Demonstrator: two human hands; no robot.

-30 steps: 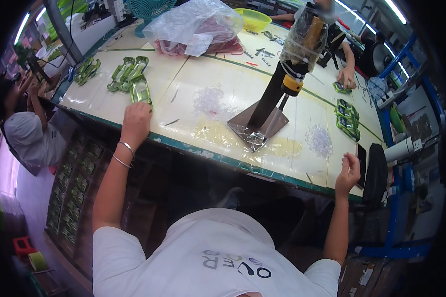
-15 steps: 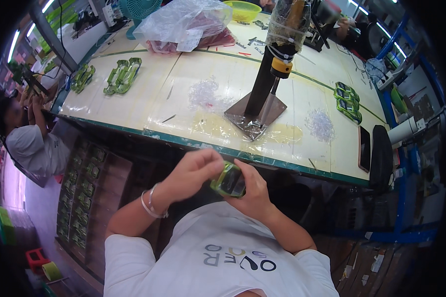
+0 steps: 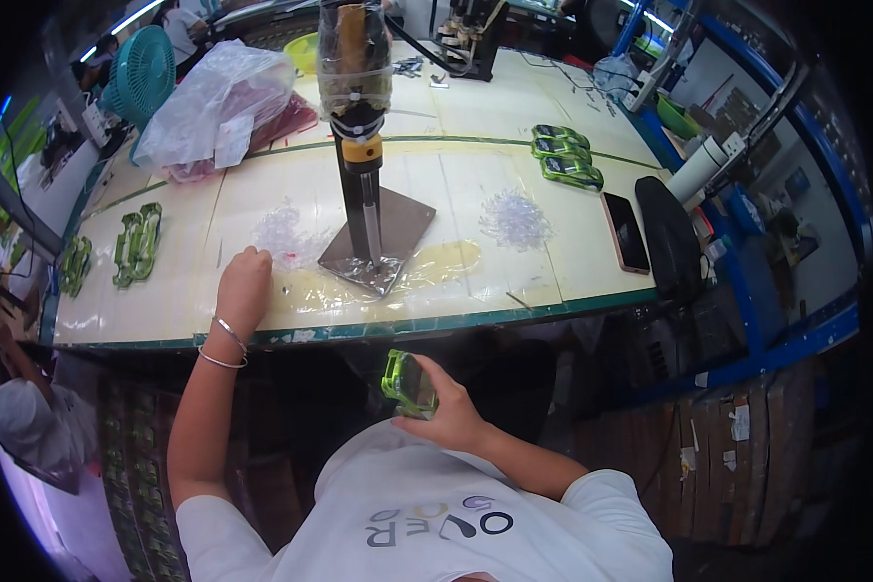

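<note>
While the person sits close under the tabletop [image 3: 572, 308], the right hand [image 3: 448, 417] is nearest, held off the table by the chest w/ fingers wrapped round a green part [image 3: 407, 384]. It's a small bright-green frame w/ a dark, glossy middle, tilted so the face shows; prob. held there to look it over.

Left hand [image 3: 243, 287] is out over the front edge, left of centre, fingers bunched together & tips down right beside a pile of tiny clear bits [image 3: 283, 236]. Looks like a pinch, but can't tell if anything's in it. Two bangles [image 3: 221, 345] on that wrist.

Just right of the pile, mid-table, a dark upright tool [image 3: 357, 116] stands on a flat metal base plate [image 3: 378, 242], so it stays put within reach of both hands. Second clear pile [image 3: 516, 217] further right. More green parts sit in groups: left edge [image 3: 136, 244], far right [image 3: 565, 155]. A phone [image 3: 626, 233] lies near the right edge. Plastic bag [image 3: 218, 102] & teal fan [image 3: 141, 73] at the far left corner.
</note>
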